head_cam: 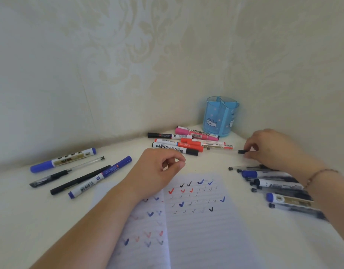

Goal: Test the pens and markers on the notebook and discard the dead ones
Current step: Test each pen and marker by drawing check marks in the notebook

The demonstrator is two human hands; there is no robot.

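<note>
1. Left zone: four writing tools lay loose on the white counter (22, 220), well apart from the wall: a blue-capped marker (63, 160), a clear gel pen (66, 171), a black pen (80, 179) and a blue marker with a barcode (100, 177). Bare counter lay in front of this group.
2. Centre: the left hand (155, 169) rested at the top left of the open notebook (196, 220), fingers curled in, thumb and forefinger nearly meeting, with nothing visible in its grip. The forearm covered part of the left page.
3. The notebook pages carried rows of black, blue and red tick marks; the near marks were blurred, and the bottom frame edge cut off the near part of the notebook.
4. Rear centre: a pile of markers (186, 142) in black, red, pink and white lay near the wall corner. Individual units in the stack overlapped and were hard to separate.
5. Rear corner: the blue pen holder (221, 115) stood upright, divided into compartments; no contents were visible.
6. Right zone: the right hand (268, 146) pinched the black end of a clear pen (223, 150) lying on the counter.
7. Far right: a row of pens and markers (274, 183) lay beneath the right forearm, partly hidden and blurred.
</note>
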